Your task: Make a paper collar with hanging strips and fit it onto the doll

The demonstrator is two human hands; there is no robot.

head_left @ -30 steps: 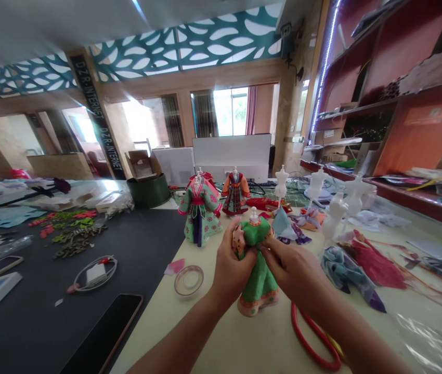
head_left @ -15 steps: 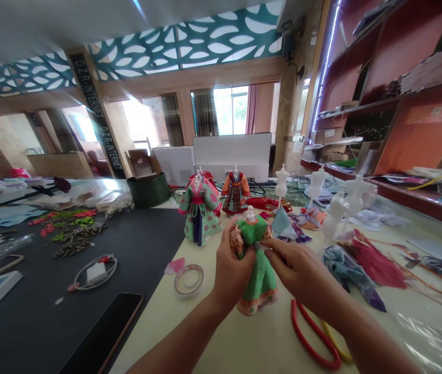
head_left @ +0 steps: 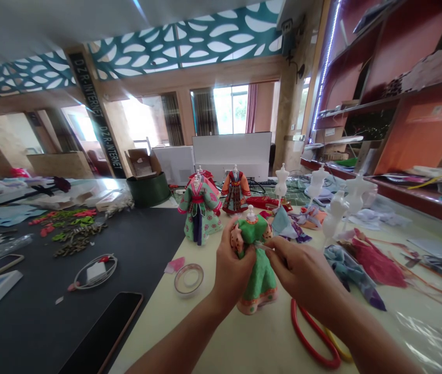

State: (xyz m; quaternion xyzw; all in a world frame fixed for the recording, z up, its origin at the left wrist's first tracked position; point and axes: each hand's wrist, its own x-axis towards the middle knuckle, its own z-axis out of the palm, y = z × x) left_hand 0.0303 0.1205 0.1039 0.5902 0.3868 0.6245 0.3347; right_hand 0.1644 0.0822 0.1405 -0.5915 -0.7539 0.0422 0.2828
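A small dress-form mannequin in a green dress (head_left: 262,283) with an orange-trimmed hem stands upright on the table before me. My left hand (head_left: 233,265) is wrapped round its waist and one spotted sleeve, thumb at the front. At the waist, the thumb and forefinger of my right hand (head_left: 289,259) pinch what looks like a thin pale strip, mostly hidden by the fingers. Under my right forearm lie scissors with a red handle (head_left: 310,337), partly covered. A roll of clear tape (head_left: 189,280) rests left of my left hand.
Dressed mannequins in green-pink (head_left: 199,213) and orange-red (head_left: 235,192) stand behind. White bare mannequins (head_left: 335,215) are at the right, near fabric scraps (head_left: 377,259). On the black mat at left lie a phone (head_left: 104,332), a white charger with cable (head_left: 96,271) and small coloured pieces (head_left: 76,226).
My right hand has shifted very slightly at the waist of the dress. My left hand and the mannequin stay in nearly the same place.
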